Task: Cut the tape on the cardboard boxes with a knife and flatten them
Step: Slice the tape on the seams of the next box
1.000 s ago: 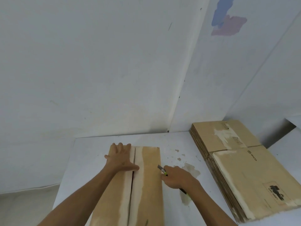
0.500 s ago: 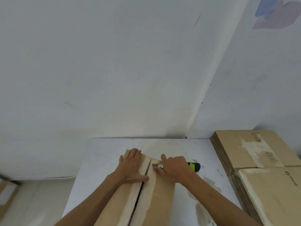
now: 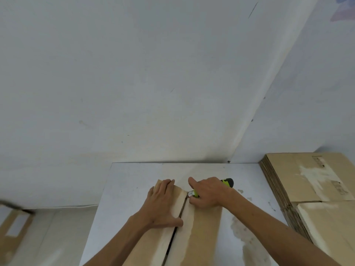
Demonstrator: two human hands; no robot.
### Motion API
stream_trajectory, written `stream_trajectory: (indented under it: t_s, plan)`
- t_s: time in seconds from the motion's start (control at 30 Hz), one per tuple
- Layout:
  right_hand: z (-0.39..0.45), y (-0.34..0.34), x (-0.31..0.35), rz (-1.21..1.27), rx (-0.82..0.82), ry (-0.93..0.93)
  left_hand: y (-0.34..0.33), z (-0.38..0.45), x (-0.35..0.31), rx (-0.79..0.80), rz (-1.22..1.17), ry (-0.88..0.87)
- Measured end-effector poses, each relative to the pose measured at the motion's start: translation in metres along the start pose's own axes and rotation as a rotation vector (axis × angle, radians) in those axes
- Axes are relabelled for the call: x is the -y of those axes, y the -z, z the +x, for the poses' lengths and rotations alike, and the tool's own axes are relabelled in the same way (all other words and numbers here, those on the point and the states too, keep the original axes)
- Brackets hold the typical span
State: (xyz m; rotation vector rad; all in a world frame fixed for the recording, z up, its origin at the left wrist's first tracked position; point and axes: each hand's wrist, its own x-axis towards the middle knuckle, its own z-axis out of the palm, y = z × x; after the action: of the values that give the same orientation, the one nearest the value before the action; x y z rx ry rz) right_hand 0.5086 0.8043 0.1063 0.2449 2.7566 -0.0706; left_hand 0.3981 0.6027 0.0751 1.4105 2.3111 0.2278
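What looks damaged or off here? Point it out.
The table has brownish stains right of the box, and the flattened stack shows pale torn patches. The right hand grips the knife close to the left hand.

White painted walls point(image 3: 134, 83) fill most of view, meeting in corner point(image 3: 247, 120) right of centre. Wall surface scuffed, few dark marks, faint yellowish staining low down. Blurred blue and pink patch point(image 3: 343, 14) on right wall at top edge. White table point(image 3: 130, 181) pushed against wall; top stained and worn, paint blotched on right part. Pale floor point(image 3: 57, 237) lower left. Thin white line point(image 3: 76, 206) runs along wall base. Light even, soft, no hard shadows.
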Motion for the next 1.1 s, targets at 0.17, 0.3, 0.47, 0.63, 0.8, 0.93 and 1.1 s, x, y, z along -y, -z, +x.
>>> stream_trajectory:
  t_s: [0.17,0.3,0.47,0.63,0.8,0.93,1.1]
  plan:
    - [0.007,0.009,-0.004,-0.061,0.012,0.044,0.002,0.000,-0.001,0.004,0.008,-0.012]
    - [0.013,0.019,-0.031,0.018,-0.015,-0.076,0.010,-0.008,-0.008,0.012,-0.133,-0.027]
    - [0.006,0.028,-0.041,0.079,-0.012,-0.179,0.036,-0.015,0.002,0.001,-0.430,0.025]
    - [-0.016,0.002,-0.007,0.301,0.047,-0.296,0.069,-0.031,0.023,-0.150,-0.692,-0.037]
    - [-0.048,-0.019,0.027,0.449,0.083,-0.495,0.092,-0.049,0.048,-0.451,0.255,0.062]
    - [-0.081,-0.028,0.043,0.518,0.107,-0.665,0.068,-0.066,0.052,-0.496,0.547,-0.074]
    - [-0.118,-0.037,0.065,0.551,0.239,-0.655,0.015,-0.092,0.016,0.168,0.055,0.018]
